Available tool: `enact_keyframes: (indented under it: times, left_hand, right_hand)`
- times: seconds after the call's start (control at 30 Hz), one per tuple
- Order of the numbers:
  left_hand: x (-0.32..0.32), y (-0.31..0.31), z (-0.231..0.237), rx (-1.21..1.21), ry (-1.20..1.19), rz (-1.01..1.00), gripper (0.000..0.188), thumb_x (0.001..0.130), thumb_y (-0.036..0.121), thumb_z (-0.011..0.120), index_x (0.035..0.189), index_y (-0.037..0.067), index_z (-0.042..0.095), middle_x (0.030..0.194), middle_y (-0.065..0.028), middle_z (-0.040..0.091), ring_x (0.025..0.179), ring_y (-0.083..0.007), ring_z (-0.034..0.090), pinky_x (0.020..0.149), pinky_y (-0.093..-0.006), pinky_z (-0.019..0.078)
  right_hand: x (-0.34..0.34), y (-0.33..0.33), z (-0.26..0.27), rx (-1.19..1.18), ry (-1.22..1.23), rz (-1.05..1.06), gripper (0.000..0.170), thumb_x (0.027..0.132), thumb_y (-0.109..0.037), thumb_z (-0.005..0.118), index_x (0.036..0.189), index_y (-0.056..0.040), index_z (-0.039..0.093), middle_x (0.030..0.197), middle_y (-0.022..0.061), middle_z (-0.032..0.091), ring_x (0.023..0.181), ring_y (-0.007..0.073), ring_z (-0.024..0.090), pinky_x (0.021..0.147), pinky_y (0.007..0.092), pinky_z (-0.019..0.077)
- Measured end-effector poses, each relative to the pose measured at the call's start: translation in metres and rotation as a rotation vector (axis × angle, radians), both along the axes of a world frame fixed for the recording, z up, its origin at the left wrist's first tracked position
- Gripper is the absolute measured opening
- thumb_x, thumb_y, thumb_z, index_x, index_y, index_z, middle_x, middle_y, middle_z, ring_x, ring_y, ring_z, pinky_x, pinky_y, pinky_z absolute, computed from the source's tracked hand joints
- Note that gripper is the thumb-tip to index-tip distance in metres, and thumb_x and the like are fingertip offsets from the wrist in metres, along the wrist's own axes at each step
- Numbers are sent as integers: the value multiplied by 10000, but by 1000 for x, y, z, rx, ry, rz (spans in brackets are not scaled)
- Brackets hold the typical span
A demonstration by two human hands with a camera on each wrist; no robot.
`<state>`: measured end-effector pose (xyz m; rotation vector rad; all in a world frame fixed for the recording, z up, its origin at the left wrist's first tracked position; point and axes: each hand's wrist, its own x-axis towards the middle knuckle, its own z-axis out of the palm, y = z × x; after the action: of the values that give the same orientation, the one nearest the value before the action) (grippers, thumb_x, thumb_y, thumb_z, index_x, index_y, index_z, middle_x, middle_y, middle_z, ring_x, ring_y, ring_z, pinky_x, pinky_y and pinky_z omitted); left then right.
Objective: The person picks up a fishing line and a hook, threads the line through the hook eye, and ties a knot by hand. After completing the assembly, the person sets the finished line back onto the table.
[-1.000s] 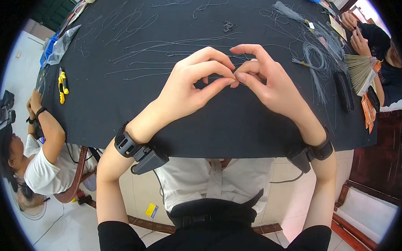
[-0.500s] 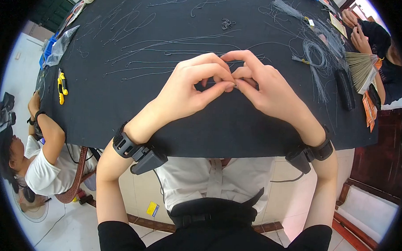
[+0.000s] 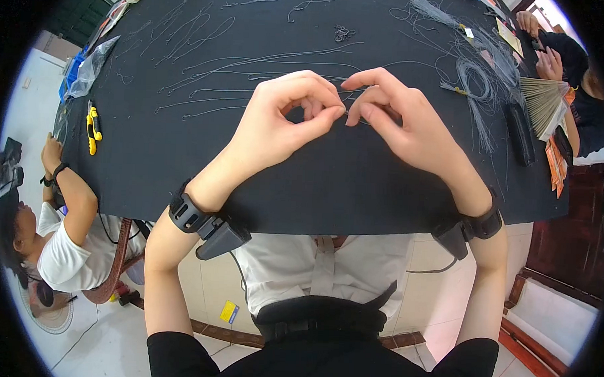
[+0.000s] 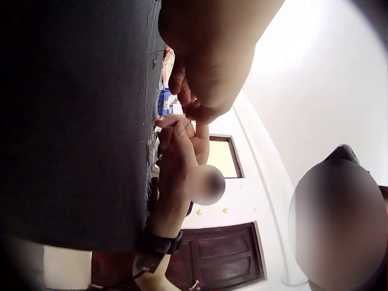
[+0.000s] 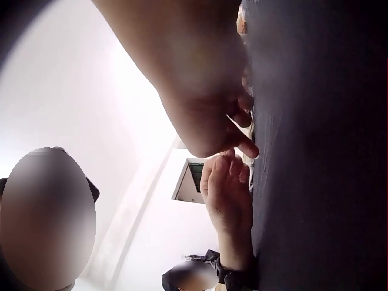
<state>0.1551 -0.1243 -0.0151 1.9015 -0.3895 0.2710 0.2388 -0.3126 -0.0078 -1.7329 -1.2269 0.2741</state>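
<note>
My left hand [image 3: 281, 118] pinches a thin grey line [image 3: 366, 122] between thumb and forefinger, over the middle of the black table. Only a short bit of it shows past the fingertips. Just to the right, my right hand [image 3: 414, 129] has its fingers loosely bent and its thumb apart from the forefinger, close to the left fingertips. In the left wrist view, the right hand [image 4: 182, 151] faces the left fingertips. Behind the hands lie several grey lines [image 3: 212, 92] with small loops or hooks at their ends, partly covered by the left hand.
A yellow cutter [image 3: 93, 129] lies at left, near a clear plastic bag [image 3: 93, 71]. At right are a coiled bundle of line [image 3: 475, 85], a black case [image 3: 519, 135] and a fan of pale strips [image 3: 539, 104]. A small dark pile [image 3: 343, 34] sits farther back. People sit at both sides.
The hands were together at the fingertips; now the right thumb and fingers have spread and come away from the left fingertips. The left hand has shifted slightly left and up, still pinching.
</note>
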Motion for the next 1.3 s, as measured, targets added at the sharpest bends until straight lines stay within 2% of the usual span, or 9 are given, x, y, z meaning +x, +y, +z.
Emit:
enact_keyframes:
  times: [0.13,0.23,0.5,0.63,0.9,1.0,1.13,1.23,1.3]
  left_hand:
    - [-1,2,5,96,-37,41,45,782,9,610,825,-6,609,936,-60,573,720,-71,526,632,-203,428]
    - [4,-2,2,129,-213,126,66,714,21,646,774,37,624,887,-33,603,710,-117,570,552,-217,429]
    - [0,-6,5,269,-258,62,93,729,-4,635,816,23,621,992,-84,578,792,-134,582,645,-234,485]
    - [2,-10,1,262,-305,66,68,722,23,642,778,49,615,918,-39,589,758,-167,596,594,-262,476]
    - [0,-11,1,196,-228,55,75,715,21,653,783,38,628,816,-40,601,695,-166,586,572,-254,467]
    - [-1,-8,4,219,-192,29,76,740,0,638,816,12,633,854,-71,605,723,-143,589,623,-240,473]
    - [0,-6,2,109,-139,55,69,772,-5,620,839,-14,632,898,-92,602,776,-128,579,669,-227,464]
    - [3,-8,-1,10,-198,127,53,729,-10,635,778,8,626,829,-57,616,633,-90,545,574,-214,444]
    - [4,-8,-1,16,-214,124,58,730,-12,633,783,9,626,835,-57,617,636,-93,543,575,-212,443]
  right_hand:
    - [0,1,5,-12,44,-40,250,835,-24,407,1074,16,466,753,120,623,687,191,601,640,279,438]
    - [-1,1,6,-24,55,-30,269,839,-16,388,1096,36,444,764,128,622,720,224,610,687,290,441]
    - [-3,2,-2,-44,9,63,353,830,-3,386,1173,77,362,773,145,620,801,303,619,763,352,448]
    - [-5,3,-5,-55,31,76,377,828,7,397,1195,70,339,770,149,623,789,300,624,754,345,454]
    - [-6,2,-1,-104,23,110,414,837,6,404,1233,38,288,763,146,632,795,297,627,750,344,459]
    - [-6,2,-2,-60,35,99,327,848,-14,420,1168,43,376,759,130,633,780,292,626,744,345,457]
    - [-6,1,6,-70,21,38,163,859,-59,465,994,29,489,724,94,627,675,229,606,637,304,445]
    - [-1,-2,6,-62,49,0,111,869,-100,493,903,5,507,683,63,617,564,132,532,504,248,375]
    - [1,-1,4,-31,70,-12,113,869,-112,503,880,0,515,670,52,613,556,102,515,496,237,362]
